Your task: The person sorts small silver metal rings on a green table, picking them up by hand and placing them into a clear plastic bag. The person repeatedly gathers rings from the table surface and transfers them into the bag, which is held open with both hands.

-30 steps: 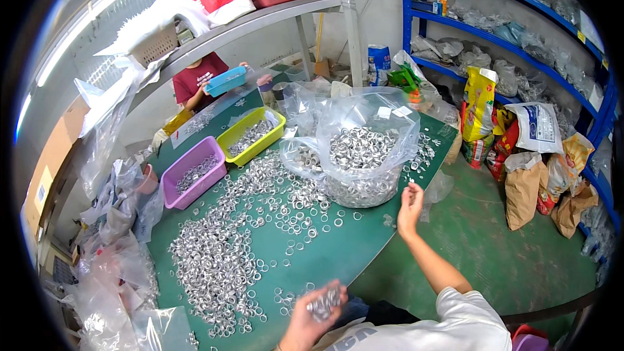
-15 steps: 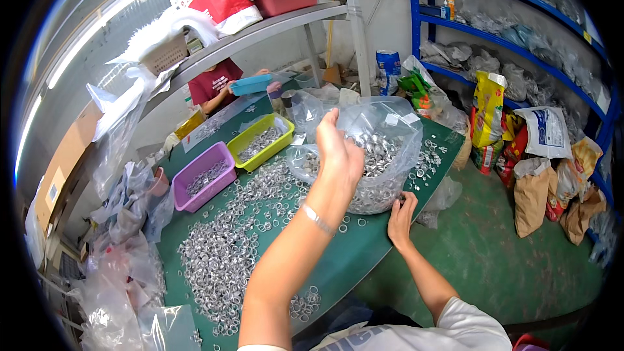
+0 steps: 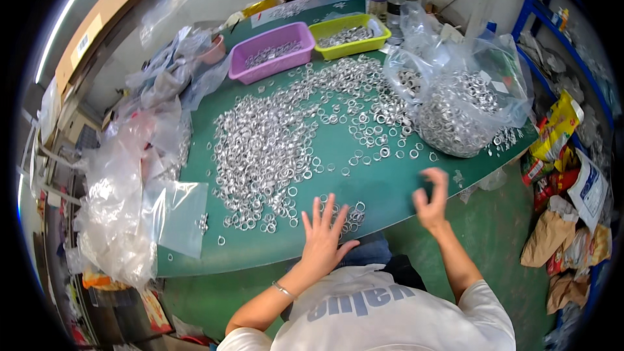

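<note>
While facing the green table (image 3: 377, 185) in the head view, have left hand (image 3: 320, 239) spread at a small cluster of metal rings (image 3: 355, 217) by the front edge; can't tell whether touching. Hold right hand (image 3: 433, 203), blurred, half curled with thumb apart, near that edge. See main ring heap (image 3: 260, 156) ahead of left hand, clear bag of rings (image 3: 517, 91) beyond the right.

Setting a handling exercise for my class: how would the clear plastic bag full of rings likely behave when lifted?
The clear plastic bag would probably sag: its walls look thin and wrinkled. It may be heavy for its size, holding many metallic rings. Rings could spill if it tips, as its mouth looks open.
</note>
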Demonstrator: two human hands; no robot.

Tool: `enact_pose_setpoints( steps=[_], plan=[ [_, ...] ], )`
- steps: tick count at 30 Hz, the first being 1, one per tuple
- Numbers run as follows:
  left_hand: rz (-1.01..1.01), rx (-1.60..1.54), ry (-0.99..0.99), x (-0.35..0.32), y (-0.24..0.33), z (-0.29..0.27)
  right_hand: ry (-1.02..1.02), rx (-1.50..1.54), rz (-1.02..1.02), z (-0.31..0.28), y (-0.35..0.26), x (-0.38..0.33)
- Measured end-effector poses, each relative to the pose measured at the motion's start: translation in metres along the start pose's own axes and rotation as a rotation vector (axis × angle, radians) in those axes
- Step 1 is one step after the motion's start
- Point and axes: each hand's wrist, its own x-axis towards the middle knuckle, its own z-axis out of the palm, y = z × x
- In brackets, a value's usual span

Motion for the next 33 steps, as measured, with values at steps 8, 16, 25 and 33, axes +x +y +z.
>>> enact_pose_setpoints(
  steps=[8,16,25,33],
  plan=[
    [-0.023,0.134,0.143,0.036,-0.034,0.061,-0.431,-0.265,-0.181,0.067,-0.01,0.065],
    [-0.092,0.04,0.218,0.068,-0.049,0.039,-0.582,-0.242,-0.161,0.073,-0.003,0.062],
    [0.114,0.057,0.019,0.079,-0.047,0.043,-0.391,-0.305,-0.254,0.047,0.024,0.068],
    [0.205,-0.091,0.097,0.127,-0.037,0.057,-0.097,-0.591,-0.141,0.035,0.032,0.073]
  ],
)
